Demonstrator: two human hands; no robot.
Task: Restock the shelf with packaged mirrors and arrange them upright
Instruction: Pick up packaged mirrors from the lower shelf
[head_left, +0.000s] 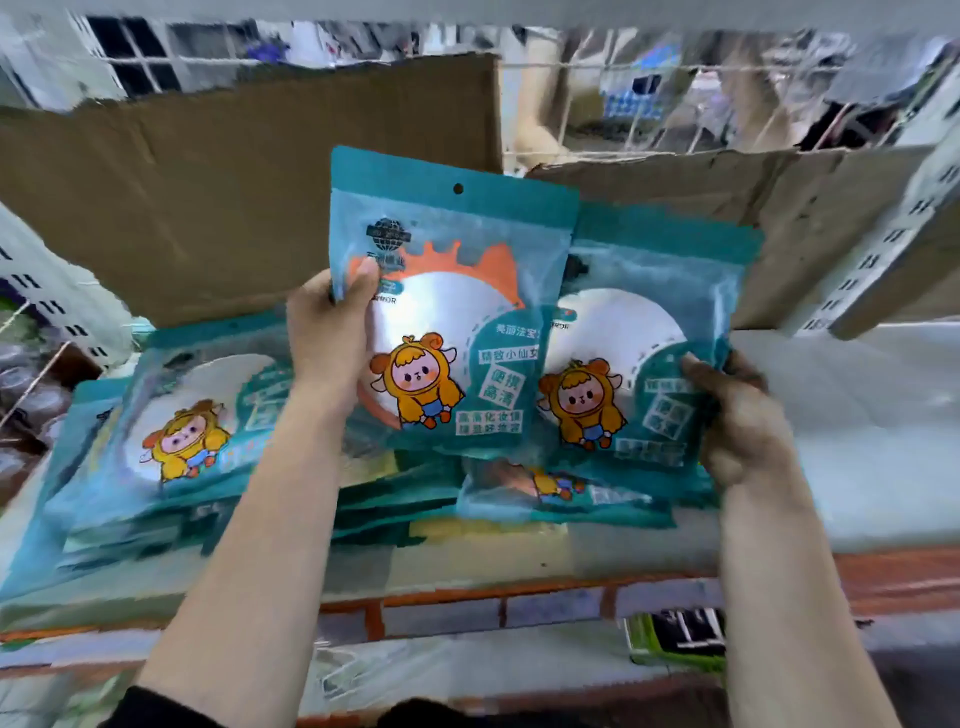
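Observation:
My left hand (332, 338) pinches the left edge of a teal packaged mirror (447, 306), thumb on its front, and holds it upright above the shelf (857, 431). My right hand (737, 421) grips the lower right corner of a second packaged mirror (639, 358), upright and partly behind the first. Each pack shows a round mirror and a yellow cartoon figure. More mirror packs (171, 431) lean or lie in a loose stack at the left, and another pack (561, 493) lies flat under the held ones.
Torn brown cardboard (234, 197) lines the back of the shelf, with wire mesh (675, 83) above it. A white perforated upright (898, 249) slants at the right. The shelf's front rail (519, 608) is orange. A green-edged item (675, 639) sits on the level below.

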